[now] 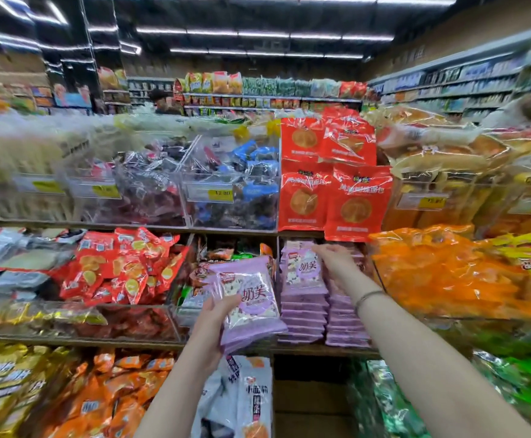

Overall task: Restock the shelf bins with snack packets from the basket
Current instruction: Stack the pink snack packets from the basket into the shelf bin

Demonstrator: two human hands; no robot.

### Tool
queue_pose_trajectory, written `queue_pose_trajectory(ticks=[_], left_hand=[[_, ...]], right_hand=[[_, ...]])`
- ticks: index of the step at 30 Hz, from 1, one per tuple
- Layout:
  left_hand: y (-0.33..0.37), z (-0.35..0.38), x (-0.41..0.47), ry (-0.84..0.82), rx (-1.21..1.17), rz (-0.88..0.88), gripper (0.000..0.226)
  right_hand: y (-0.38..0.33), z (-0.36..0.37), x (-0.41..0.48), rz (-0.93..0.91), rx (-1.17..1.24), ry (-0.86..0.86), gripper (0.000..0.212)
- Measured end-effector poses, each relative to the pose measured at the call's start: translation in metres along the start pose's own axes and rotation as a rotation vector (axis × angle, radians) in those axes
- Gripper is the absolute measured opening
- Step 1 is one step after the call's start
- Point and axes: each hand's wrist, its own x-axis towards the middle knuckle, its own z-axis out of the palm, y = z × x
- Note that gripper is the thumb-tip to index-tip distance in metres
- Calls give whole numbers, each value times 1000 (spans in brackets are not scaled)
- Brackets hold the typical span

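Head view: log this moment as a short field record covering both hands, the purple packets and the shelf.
left hand: grips a bundle of purple plastic snack packets in front of the shelf
right hand: fingers on the top purple packet; grip unclear
stack: purple packets piled in two columns on the middle shelf
above stack: red plastic packets
basket: not in view
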Motion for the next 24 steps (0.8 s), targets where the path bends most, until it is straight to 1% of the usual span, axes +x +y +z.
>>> queue_pose_trajectory(ticks=[2, 3, 4, 5, 6, 7, 8, 9, 11, 12, 13, 14, 15, 17, 19, 21, 22, 23, 24], left_hand=[[3, 3, 7, 1, 27, -11, 120], [4, 4, 9, -4, 37, -20, 120], [5, 3, 11, -6, 45, -32, 119], [6, 3, 12, -17, 48, -46, 118], [7, 2, 13, -24, 51, -59, 118], [7, 0, 13, -32, 57, -70, 116], [8, 0, 13, -33, 70, -81, 110], [9, 1, 14, -37, 79, -99, 96], [13, 5, 14, -46, 88, -137, 58], [15, 6, 14, -60, 94, -150, 42], [17, 7, 13, -73, 100, -161, 31], [19, 7, 13, -74, 103, -173, 27], [20, 7, 13, -71, 99, -180, 28], [21, 10, 13, -58, 108, -184, 41], [21, 16, 14, -47, 130, -173, 45], [21, 24, 10, -81, 138, -144, 45], [19, 28, 9, -103, 150, -130, 48], [18, 33, 8, -110, 176, -109, 58], [16, 38, 9, -93, 221, -87, 73]], right_hand=[[3, 7, 8, -32, -89, 15, 22], [5, 8, 10, -52, -165, 6, 32], [8, 8, 10, -82, -281, -8, 47], [13, 7, 9, -134, -405, -21, 57], [17, 7, 8, -201, -515, -31, 60], [21, 7, 7, -262, -604, -42, 57], [26, 7, 6, -309, -675, -57, 53], [29, 6, 5, -337, -720, -74, 49], [31, 6, 4, -345, -754, -112, 48], [30, 6, 2, -346, -772, -124, 49], [27, 6, -1, -354, -786, -123, 50], [23, 6, -6, -365, -779, -102, 49], [18, 8, -14, -386, -745, -66, 47], [10, 14, -39, -429, -598, -46, 37], [7, 23, -72, -419, -415, -165, 34], [10, 32, -102, -349, -327, -317, 38], [13, 33, -111, -318, -300, -341, 43], [16, 32, -114, -307, -261, -331, 47], [18, 28, -113, -296, -213, -307, 49]])
